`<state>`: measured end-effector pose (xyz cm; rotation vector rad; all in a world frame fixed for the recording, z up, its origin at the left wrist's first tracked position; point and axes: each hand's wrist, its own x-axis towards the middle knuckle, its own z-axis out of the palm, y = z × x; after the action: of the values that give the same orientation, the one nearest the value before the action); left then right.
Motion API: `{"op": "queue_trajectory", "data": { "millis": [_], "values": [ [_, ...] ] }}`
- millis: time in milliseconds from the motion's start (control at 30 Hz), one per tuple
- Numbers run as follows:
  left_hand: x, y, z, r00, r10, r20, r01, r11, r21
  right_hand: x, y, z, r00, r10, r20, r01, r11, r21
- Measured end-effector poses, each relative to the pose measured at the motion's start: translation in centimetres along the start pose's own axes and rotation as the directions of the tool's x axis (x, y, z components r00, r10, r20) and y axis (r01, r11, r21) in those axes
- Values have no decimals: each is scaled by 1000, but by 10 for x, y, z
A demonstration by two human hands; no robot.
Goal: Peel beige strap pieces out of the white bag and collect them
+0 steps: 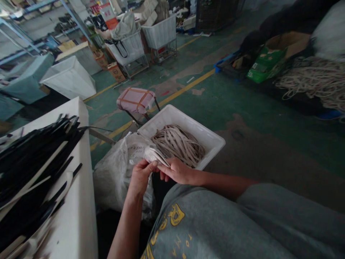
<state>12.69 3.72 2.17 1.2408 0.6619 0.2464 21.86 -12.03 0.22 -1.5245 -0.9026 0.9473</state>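
Note:
A small bundle of pale flat strips (154,154) is held between my two hands, just in front of my body. My left hand (142,172) pinches its lower end with thumb and fingers. From the other side my right hand (176,171) closes round it, fingertips close to the left thumb. Directly beyond the hands, a white plastic bin (214,142) holds a heap of long beige strips (179,144). A bulging translucent plastic bag (111,172) with handwriting on it stands to the left, against the bin.
On my left a white table (84,162) carries many black strips (35,154) and some pale ones. A stool with a pink cushion (137,99) stands behind the bin. Farther off are white carts (160,34), a green carton (265,64) and heaped cord (318,81).

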Motion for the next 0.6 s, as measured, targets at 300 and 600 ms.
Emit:
{"op": "queue_trajectory", "data": {
  "millis": [300,600],
  "values": [
    [-4,-9,0,998,-18,-66,16,1000,-24,-2,10,2,1000,23,3,-23,1000,-16],
    [-3,-6,-7,980,-47,-195,19,989,-145,-8,10,-1,992,88,93,-85,996,-37]
  ]
}}
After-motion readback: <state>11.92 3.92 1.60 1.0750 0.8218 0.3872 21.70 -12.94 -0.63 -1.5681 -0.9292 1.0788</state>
